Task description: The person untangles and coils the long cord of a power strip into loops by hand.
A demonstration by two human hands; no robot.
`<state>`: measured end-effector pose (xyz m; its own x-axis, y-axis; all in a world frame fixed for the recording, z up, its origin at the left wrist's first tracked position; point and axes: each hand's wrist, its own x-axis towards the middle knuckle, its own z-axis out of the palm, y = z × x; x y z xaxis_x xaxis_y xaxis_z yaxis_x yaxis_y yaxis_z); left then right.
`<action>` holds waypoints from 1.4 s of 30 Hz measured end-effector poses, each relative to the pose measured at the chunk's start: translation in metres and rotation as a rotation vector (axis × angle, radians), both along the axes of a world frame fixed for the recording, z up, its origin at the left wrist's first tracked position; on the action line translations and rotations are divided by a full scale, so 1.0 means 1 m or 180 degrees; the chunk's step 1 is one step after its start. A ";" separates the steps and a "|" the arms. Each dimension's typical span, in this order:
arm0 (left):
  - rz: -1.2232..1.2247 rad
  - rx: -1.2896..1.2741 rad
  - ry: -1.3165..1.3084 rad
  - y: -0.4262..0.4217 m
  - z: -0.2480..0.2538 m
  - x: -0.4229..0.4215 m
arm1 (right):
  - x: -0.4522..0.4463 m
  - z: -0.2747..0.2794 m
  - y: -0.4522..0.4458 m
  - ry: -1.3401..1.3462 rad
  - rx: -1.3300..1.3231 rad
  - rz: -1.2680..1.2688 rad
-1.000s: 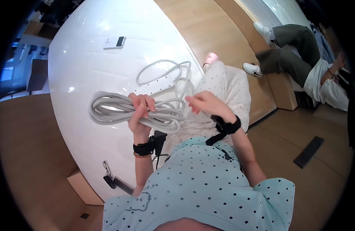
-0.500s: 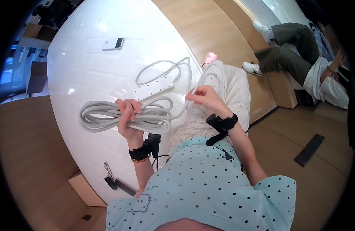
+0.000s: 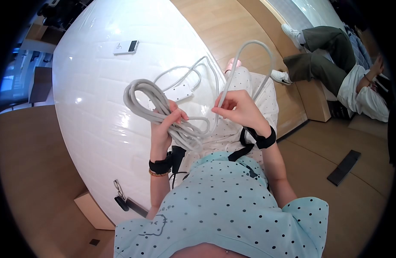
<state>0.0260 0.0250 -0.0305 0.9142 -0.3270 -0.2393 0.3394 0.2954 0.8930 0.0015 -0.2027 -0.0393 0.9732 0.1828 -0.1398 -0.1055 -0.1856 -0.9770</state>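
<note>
A thick bundle of looped grey cable [image 3: 147, 95] is gripped in my left hand [image 3: 167, 124], above the white plastic-covered surface. My right hand [image 3: 241, 110] pinches a single strand of the cable between thumb and fingers, over my legs. From that hand the strand arches up in a wide loop [image 3: 252, 42]. Behind the bundle lies a white power strip [image 3: 179, 93], partly hidden by it, with another cable loop beside it.
A small white device [image 3: 126, 47] lies on the white surface [image 3: 90, 86]. Glasses [image 3: 118, 187] and dark items are at its lower left edge. A seated person's legs [image 3: 327, 56] are at the upper right; a dark bar [image 3: 344, 167] lies on the floor.
My right hand has closed on the cable strand and raised it in a loop. My left hand has shifted right with the bundle, which has tilted; its left end is now higher.
</note>
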 end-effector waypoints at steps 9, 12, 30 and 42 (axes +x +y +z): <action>-0.0490 -0.0291 0.0164 -0.016 -0.016 -0.006 | 0.008 0.024 0.022 -0.0874 -0.0693 0.1337; -0.0649 -0.0051 0.0195 -0.019 -0.013 -0.009 | 0.002 0.018 0.027 -0.0897 -0.1387 0.1522; -0.0724 -0.1311 0.0526 -0.010 -0.026 -0.005 | -0.015 0.012 -0.013 -0.0733 -0.0959 -0.0990; -0.0528 -0.1611 0.0149 -0.013 -0.005 -0.010 | 0.005 -0.041 0.003 -0.0260 0.1313 -0.0170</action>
